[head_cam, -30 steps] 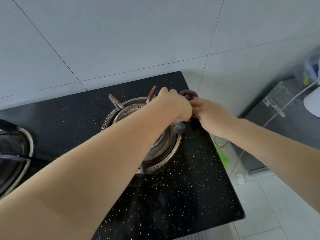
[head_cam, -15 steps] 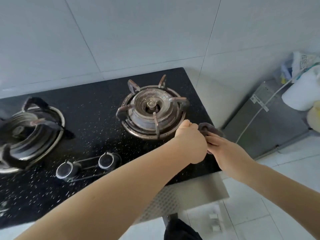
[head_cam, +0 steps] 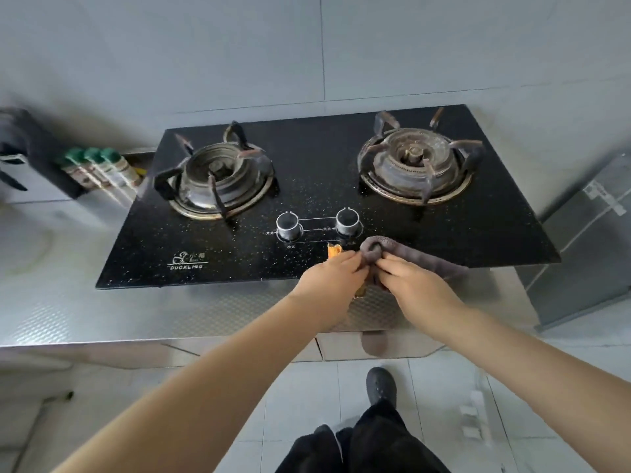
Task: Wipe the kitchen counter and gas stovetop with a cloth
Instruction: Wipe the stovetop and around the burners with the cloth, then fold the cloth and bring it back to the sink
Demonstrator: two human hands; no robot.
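A grey-brown cloth [head_cam: 415, 256] with an orange side lies bunched on the front edge of the black speckled gas stovetop [head_cam: 317, 172], just right of the two control knobs [head_cam: 347, 220]. My left hand [head_cam: 333, 276] pinches the cloth's left end, where the orange part shows. My right hand [head_cam: 415, 283] grips the cloth's middle, fingers curled round it. Both hands sit side by side over the stove's front rim. A left burner [head_cam: 218, 177] and a right burner [head_cam: 415, 163] carry rusty pot supports.
A silver patterned counter [head_cam: 136, 312] runs in front of and left of the stove. Several green-capped bottles [head_cam: 102, 169] stand by a dark rack at the far left. A grey metal cabinet [head_cam: 590, 240] stands to the right. My shoe [head_cam: 380, 385] is on the tiled floor.
My hands and the cloth have moved from beside the right burner back and left to the stove's front edge by the knobs. The view has pulled back, showing the whole stovetop.
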